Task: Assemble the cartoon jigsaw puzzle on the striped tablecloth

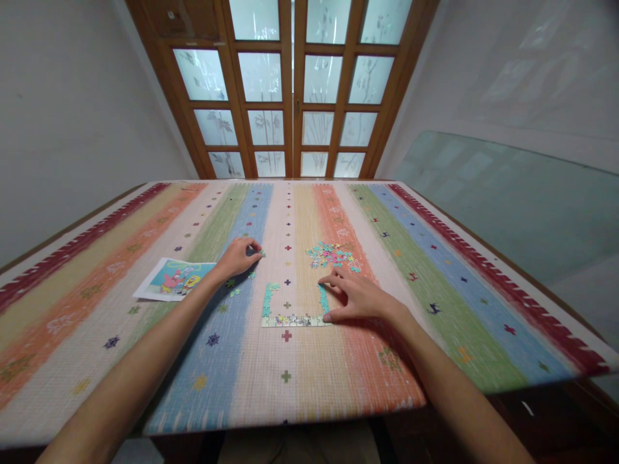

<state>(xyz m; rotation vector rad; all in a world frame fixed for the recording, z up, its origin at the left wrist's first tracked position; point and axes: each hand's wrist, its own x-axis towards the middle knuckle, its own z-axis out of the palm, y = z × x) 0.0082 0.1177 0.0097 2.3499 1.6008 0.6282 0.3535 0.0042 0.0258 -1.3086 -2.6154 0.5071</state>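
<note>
A partly joined jigsaw frame (293, 318) lies on the striped tablecloth (309, 380), with its bottom edge and two short side strips assembled. My right hand (355, 296) rests flat beside the frame's right strip, fingers spread and touching it. A heap of loose puzzle pieces (331, 254) sits just beyond that hand. My left hand (238, 256) is curled, fingertips pinching a small teal piece (262, 253) on the blue stripe. A few loose pieces (236, 288) lie near my left wrist.
A printed cartoon reference picture (175, 279) lies on the cloth at the left. Wooden doors with frosted glass panes (290, 90) stand beyond the table's far edge. A glass sheet (522, 206) leans along the right wall.
</note>
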